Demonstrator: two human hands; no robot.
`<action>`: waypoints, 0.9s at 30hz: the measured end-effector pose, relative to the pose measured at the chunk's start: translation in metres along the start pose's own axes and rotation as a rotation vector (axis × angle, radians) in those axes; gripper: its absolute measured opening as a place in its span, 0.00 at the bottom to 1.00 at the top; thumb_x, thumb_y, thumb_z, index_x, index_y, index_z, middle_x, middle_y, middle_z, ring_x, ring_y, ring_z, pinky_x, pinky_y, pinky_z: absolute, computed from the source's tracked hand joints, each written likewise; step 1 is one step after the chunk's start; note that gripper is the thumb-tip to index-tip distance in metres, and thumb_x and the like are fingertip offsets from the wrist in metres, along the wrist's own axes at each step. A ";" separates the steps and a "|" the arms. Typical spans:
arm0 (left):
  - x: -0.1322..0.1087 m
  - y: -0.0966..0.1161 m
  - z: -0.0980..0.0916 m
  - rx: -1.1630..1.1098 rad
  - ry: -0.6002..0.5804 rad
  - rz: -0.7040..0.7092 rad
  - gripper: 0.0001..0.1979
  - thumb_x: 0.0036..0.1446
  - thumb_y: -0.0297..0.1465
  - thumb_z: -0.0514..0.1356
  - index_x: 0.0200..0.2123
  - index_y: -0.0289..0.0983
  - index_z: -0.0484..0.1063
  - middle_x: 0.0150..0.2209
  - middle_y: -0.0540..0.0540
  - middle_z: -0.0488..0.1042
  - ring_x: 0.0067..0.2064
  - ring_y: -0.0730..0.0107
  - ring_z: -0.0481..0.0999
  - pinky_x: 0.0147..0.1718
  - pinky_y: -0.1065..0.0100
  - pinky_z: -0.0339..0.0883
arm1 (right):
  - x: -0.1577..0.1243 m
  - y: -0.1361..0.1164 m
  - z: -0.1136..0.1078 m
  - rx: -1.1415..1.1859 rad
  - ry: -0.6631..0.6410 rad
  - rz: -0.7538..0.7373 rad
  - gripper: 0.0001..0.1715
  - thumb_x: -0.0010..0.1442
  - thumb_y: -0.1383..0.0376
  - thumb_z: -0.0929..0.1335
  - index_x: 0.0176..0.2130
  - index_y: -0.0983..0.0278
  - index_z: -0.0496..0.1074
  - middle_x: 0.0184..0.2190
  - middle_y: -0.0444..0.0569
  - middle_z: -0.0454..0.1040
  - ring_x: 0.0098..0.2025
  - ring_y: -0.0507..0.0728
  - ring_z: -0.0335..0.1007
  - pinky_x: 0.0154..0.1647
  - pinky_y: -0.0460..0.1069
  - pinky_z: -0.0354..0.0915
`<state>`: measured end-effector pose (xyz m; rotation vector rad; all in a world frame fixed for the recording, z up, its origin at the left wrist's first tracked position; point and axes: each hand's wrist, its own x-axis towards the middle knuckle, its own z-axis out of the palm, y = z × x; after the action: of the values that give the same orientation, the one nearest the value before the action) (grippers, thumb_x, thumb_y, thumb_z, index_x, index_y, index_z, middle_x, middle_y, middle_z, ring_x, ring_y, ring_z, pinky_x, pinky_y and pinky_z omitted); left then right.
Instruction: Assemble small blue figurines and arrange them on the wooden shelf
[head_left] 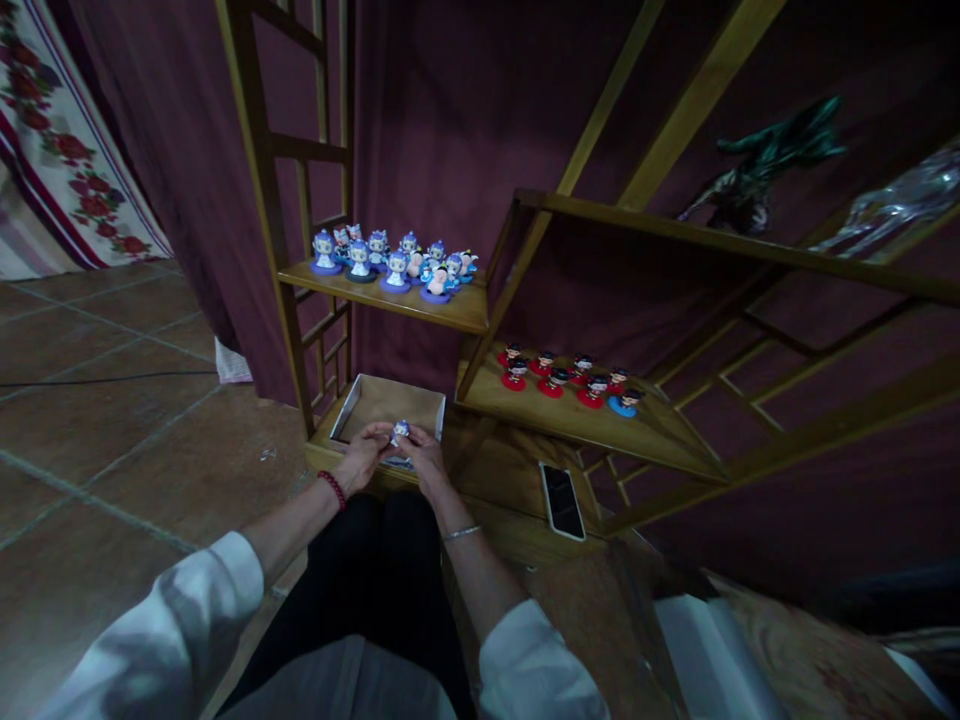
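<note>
Together, two hands (pixel 364 455) (pixel 422 453), one held figurine (pixel 400 432), one box (pixel 384 400)

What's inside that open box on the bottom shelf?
Toward the back of the box, its brown bottom shows. The left hand and right hand, holding a small figurine, cover much of the near part; what lies beneath is hidden.

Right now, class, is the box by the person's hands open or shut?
Open: the box shows its brown inside, with no lid across its top.
</note>
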<state>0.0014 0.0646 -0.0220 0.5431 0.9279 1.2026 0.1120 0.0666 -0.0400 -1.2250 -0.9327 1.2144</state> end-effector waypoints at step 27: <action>0.056 -0.020 -0.010 0.075 0.078 -0.122 0.11 0.49 0.13 0.52 0.24 0.31 0.69 0.25 0.47 0.73 0.31 0.75 0.74 0.42 0.68 0.68 | 0.068 0.045 -0.024 -0.339 -0.020 0.015 0.19 0.43 0.66 0.66 0.39 0.62 0.68 0.30 0.43 0.74 0.33 0.52 0.70 0.37 0.47 0.65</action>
<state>0.0084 0.1104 -0.0605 0.4944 1.0609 1.0882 0.1390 0.1267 -0.0944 -1.4894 -1.1798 1.1101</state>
